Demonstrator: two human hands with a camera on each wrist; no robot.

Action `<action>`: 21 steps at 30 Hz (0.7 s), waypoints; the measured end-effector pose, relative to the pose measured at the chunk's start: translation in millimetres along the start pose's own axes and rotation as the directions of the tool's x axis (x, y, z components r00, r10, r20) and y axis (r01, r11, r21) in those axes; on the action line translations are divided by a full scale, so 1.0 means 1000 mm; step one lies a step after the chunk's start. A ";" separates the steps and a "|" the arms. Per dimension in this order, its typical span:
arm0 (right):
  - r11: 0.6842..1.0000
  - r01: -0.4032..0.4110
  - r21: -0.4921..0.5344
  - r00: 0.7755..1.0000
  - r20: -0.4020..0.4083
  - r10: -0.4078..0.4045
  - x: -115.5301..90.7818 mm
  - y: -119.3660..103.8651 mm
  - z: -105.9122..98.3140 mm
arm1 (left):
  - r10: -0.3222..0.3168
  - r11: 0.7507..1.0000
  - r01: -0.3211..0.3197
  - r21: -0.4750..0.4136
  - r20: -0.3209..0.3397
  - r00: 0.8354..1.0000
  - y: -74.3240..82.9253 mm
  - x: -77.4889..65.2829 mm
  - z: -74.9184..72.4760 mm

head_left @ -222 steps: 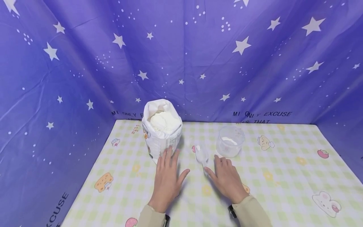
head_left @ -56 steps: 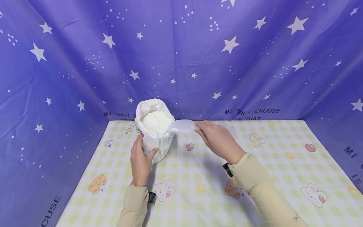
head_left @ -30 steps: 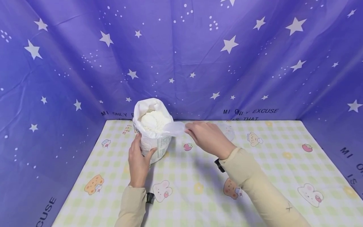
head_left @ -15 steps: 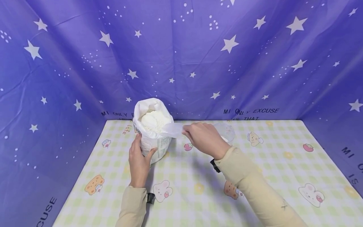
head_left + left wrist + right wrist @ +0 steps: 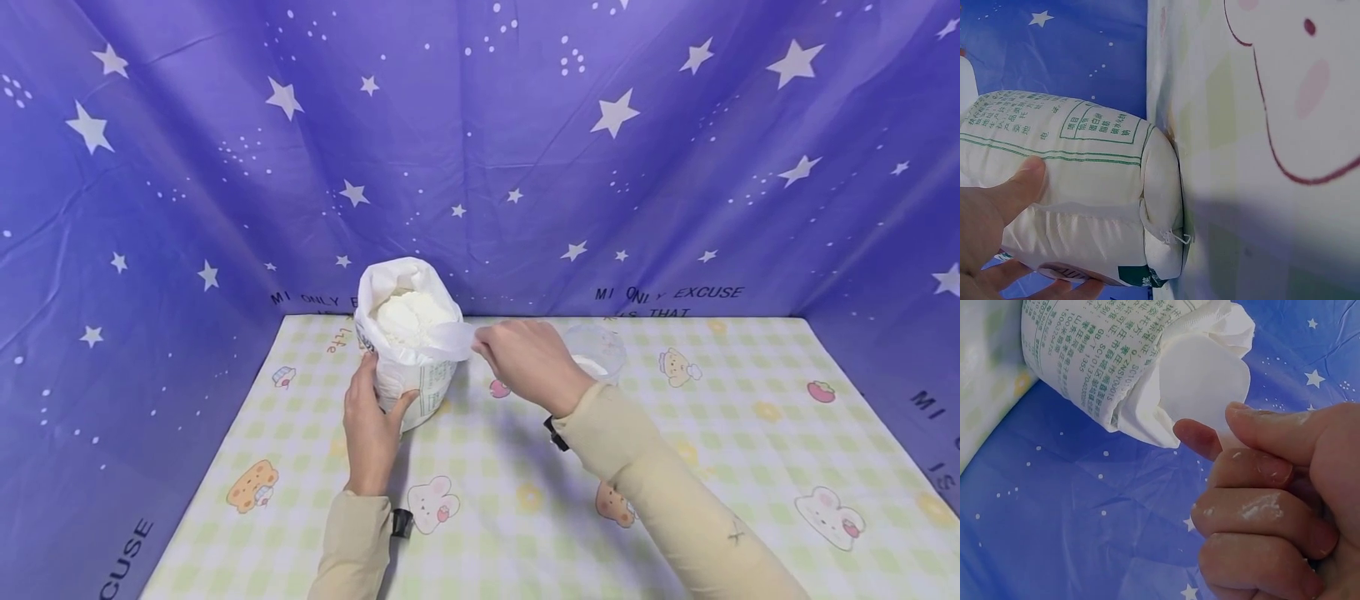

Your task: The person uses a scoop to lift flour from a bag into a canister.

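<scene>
An upright white bag of flour [image 5: 435, 387], its top rolled back, stands at the back left of the table. Flour [image 5: 405, 317] heaps up near its mouth. My left hand [image 5: 371, 433] grips the bag's near left side; in the left wrist view the thumb [image 5: 1025, 181] lies across the printed face, fingers round the other side. My right hand [image 5: 528, 362] pinches the handle of a translucent plastic scoop [image 5: 448, 340], whose bowl lies over the bag's rim, partly inside. The right wrist view shows the scoop's bowl [image 5: 1200, 378] and white powder on my curled fingers [image 5: 1260, 509].
A clear plastic tub [image 5: 603, 350] with some white powder in it stands right of the bag, partly behind my right hand. A checked cloth [image 5: 495, 533] covers the table. Blue star-print curtains [image 5: 480, 150] rise at the back and both sides.
Earlier both hands lay open at the table and the scoop rested on the cloth. Since then my left hand took hold of the bag, and my right hand raised the scoop and moved left to the bag's mouth.
</scene>
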State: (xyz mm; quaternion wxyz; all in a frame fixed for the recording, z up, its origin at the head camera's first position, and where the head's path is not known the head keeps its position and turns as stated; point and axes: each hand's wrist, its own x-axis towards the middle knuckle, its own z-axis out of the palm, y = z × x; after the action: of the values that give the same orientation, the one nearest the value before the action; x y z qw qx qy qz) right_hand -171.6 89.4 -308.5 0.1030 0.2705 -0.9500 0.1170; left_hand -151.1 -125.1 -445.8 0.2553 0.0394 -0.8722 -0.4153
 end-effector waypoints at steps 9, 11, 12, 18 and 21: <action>1.000 -0.002 -0.012 1.000 -0.008 0.002 0.005 -0.004 0.004 | 0.005 1.000 -0.005 -0.004 0.001 1.000 0.001 -0.002 0.001; 1.000 -0.001 -0.012 1.000 -0.013 0.000 0.006 -0.004 0.004 | 0.007 1.000 -0.007 -0.005 0.000 1.000 0.001 -0.001 0.001; 1.000 0.000 -0.011 1.000 -0.015 0.000 0.007 -0.004 0.005 | 0.007 1.000 -0.007 -0.005 0.000 1.000 0.001 -0.001 0.001; 1.000 0.007 -0.008 1.000 -0.020 -0.007 0.012 -0.005 0.008 | 0.014 1.000 -0.014 -0.001 -0.007 1.000 0.000 0.000 0.001; 1.000 0.009 0.004 1.000 -0.017 -0.009 0.015 -0.006 0.011 | 0.019 1.000 -0.019 -0.002 -0.013 1.000 -0.001 0.001 0.000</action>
State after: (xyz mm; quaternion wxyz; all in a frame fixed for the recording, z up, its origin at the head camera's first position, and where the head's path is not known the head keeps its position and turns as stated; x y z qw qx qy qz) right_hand -182.6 73.9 -313.9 0.1109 0.2738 -0.9477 0.1208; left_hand -151.8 -126.1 -446.4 0.2648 0.0337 -0.8705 -0.4135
